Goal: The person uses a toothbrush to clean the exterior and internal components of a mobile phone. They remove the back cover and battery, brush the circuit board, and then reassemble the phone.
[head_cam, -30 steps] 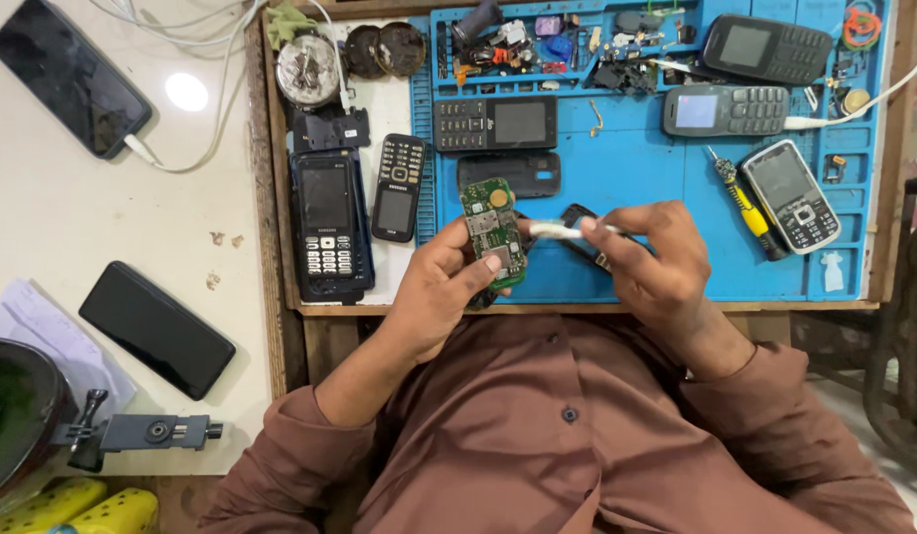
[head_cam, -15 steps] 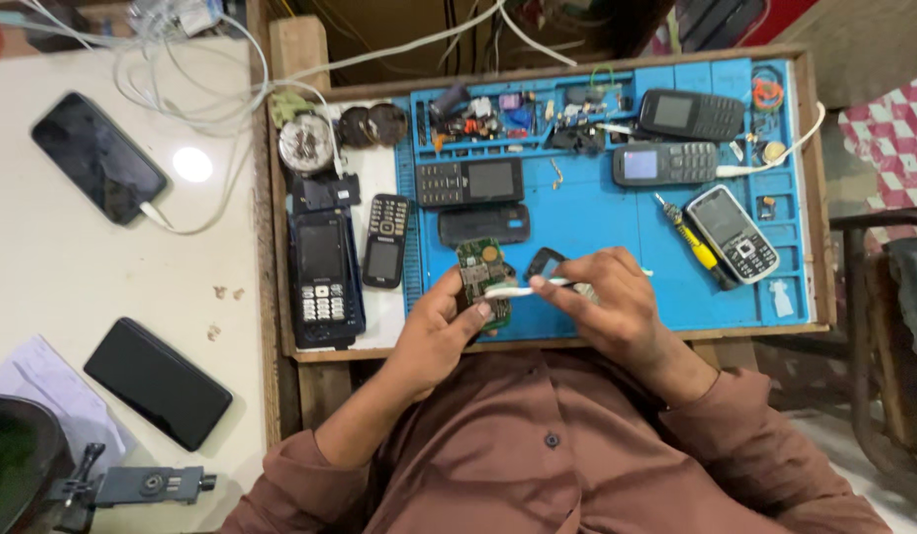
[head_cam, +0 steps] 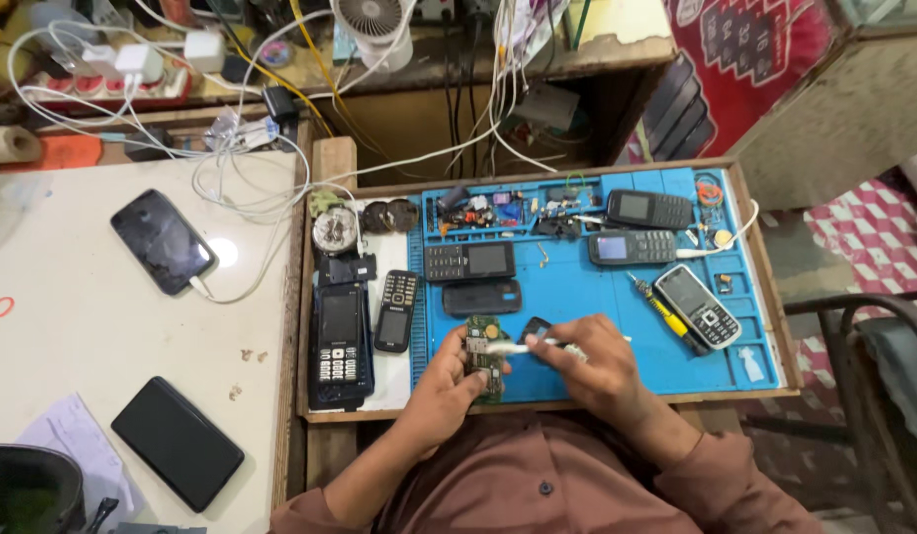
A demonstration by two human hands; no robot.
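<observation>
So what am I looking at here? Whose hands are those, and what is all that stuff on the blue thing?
You are seeing through a camera worn on a person's head, looking down at their own two hands. The left hand holds a small green circuit board, the inside of a phone. The right hand holds a thin white tool with its tip on that board. Both are over a blue rubber work mat in a wooden tray. On the mat lie several black button phones, a yellow-handled screwdriver and tiny parts. To the left, a white table carries two black flat touchscreen phones; one is plugged into a white cable.
</observation>
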